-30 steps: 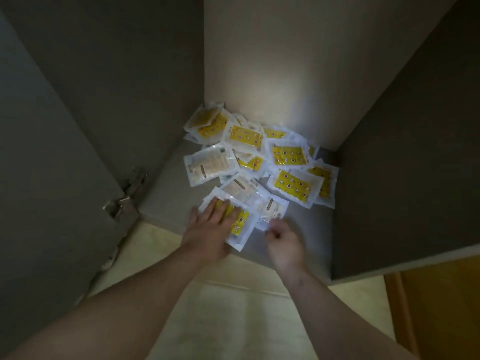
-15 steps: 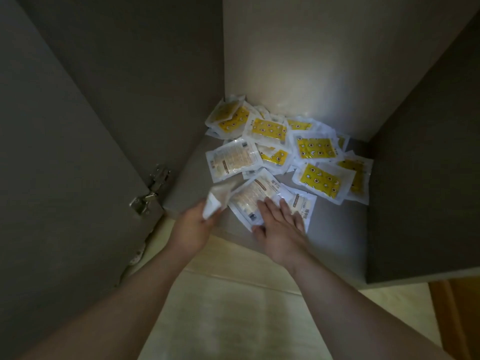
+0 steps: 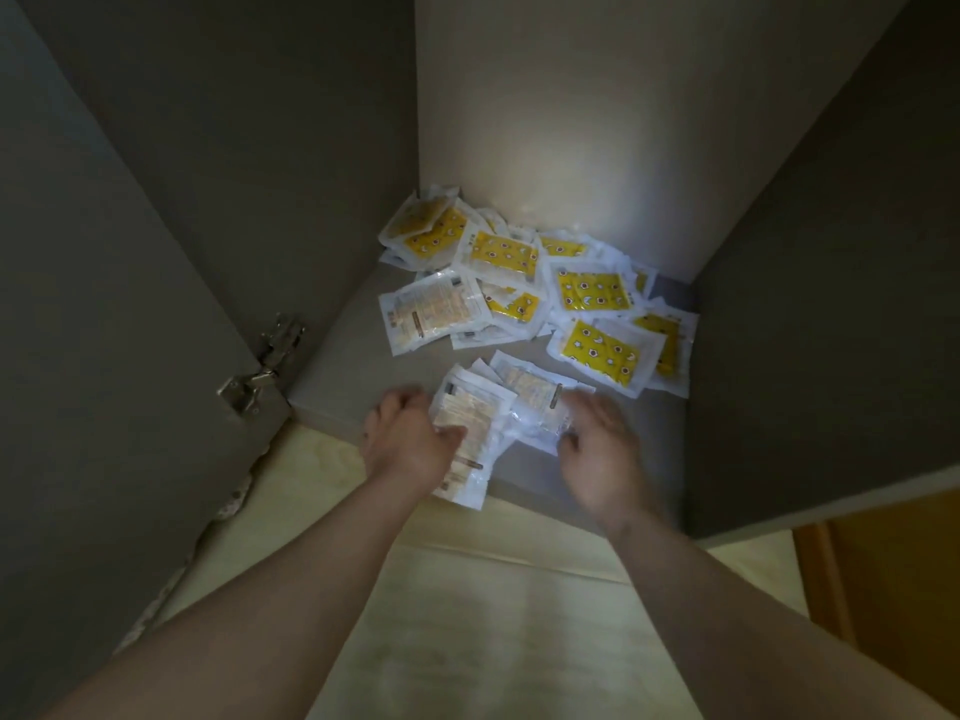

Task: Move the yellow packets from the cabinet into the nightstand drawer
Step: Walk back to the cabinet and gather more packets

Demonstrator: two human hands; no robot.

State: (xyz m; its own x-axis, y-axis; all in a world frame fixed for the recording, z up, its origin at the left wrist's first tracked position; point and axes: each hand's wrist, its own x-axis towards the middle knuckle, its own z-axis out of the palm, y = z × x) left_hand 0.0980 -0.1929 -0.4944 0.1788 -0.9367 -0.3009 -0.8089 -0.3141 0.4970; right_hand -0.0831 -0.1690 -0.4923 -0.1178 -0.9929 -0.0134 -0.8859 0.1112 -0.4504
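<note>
Head view, looking down into the open cabinet (image 3: 519, 122).

Yellow packets (image 3: 524, 283): loose heap on the cabinet floor (image 3: 337, 376), piled against the back wall and spreading toward the right side wall. Most lie yellow face up; one at the left of the heap (image 3: 434, 314) lies printed back up. Several overlap; count not readable.

Left hand (image 3: 410, 444): at the front edge of the cabinet floor, closed on a small stack of packets (image 3: 470, 433), thumb on top, fingers beneath and hidden. The stack shows pale printed backs, is tilted, and its near end hangs out past the front edge.

Right hand (image 3: 597, 439): just right of the stack, back of hand up, fingers curled down on a packet (image 3: 535, 402) that lies on the floor between the stack and the heap. Blurred; cannot tell whether it pinches the packet or only presses on it.

Cabinet door (image 3: 104, 356) stands open at the left, metal hinge (image 3: 260, 366) at its inner edge near the front left corner of the floor. Pale floor (image 3: 493, 615) below the forearms. An orange-brown wood panel (image 3: 883, 589) shows at lower right.
</note>
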